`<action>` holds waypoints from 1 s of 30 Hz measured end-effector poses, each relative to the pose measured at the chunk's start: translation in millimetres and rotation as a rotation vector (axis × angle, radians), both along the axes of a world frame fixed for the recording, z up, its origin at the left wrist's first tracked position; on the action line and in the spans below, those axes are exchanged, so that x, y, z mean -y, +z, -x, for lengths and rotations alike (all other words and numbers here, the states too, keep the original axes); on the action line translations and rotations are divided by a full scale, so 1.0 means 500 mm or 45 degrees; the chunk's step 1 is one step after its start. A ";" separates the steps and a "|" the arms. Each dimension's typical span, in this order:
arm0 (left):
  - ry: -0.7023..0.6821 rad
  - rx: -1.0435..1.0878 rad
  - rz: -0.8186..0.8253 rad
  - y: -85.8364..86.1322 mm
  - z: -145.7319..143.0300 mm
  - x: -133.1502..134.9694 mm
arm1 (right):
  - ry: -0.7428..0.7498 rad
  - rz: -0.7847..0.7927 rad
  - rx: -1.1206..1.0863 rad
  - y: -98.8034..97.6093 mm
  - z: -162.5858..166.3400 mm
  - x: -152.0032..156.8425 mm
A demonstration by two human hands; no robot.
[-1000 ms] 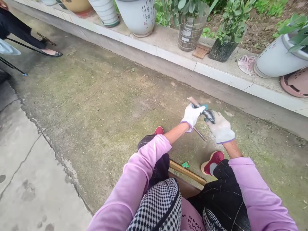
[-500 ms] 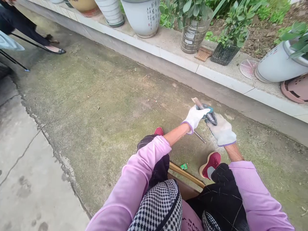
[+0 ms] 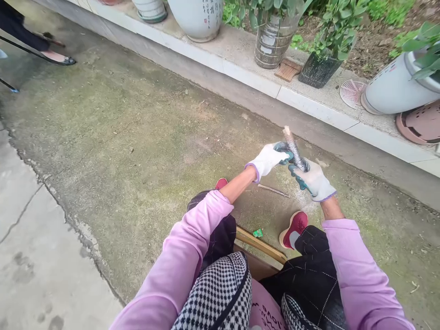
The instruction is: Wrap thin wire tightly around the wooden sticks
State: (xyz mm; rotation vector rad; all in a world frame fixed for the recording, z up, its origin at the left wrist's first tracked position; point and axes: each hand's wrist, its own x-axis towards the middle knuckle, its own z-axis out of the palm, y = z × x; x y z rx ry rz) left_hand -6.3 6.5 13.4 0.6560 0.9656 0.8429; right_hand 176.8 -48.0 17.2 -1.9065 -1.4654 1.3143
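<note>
A short, rod-shaped stick point(image 3: 293, 147), brown and covered in part by a shiny silver-dark wrapping, is held in the air right of the centre of the frame. Its long axis runs steeply: the pale bare end points to the top of the picture and slightly left, and the wrapped end points down and right, into the right hand point(image 3: 313, 179). This hand, in a white glove with dark teal coating on the fingers, is folded around the lower end and hides it. The left hand point(image 3: 270, 159), in a similar glove with a purple cuff, has its bent fingers against the left side of the stick; I cannot tell if they pinch it, because the fingertips are hard to make out.

Below the hands, a thin brown rod point(image 3: 274, 190) lies on the mossy concrete ground point(image 3: 154, 137), pointing down to the right. Lower, a small green packet point(image 3: 257, 233) lies near a yellowish wooden bar point(image 3: 259, 244), which is partly hidden by the dark trousers point(image 3: 312, 275). At the upper edge, a white pot with dark writing point(image 3: 195, 18) is cut off. At the upper left, only the lower legs of another person point(image 3: 25, 32) are visible.
</note>
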 end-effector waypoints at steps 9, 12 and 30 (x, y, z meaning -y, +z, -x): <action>-0.041 -0.028 0.007 -0.019 -0.027 -0.001 | 0.018 -0.205 0.143 0.014 -0.019 0.014; -0.029 -0.086 -0.009 -0.022 -0.029 0.004 | 0.025 -0.381 0.421 0.006 -0.026 0.015; -0.348 -0.399 -0.272 0.023 0.026 -0.005 | 0.130 0.042 -0.754 0.040 -0.073 0.044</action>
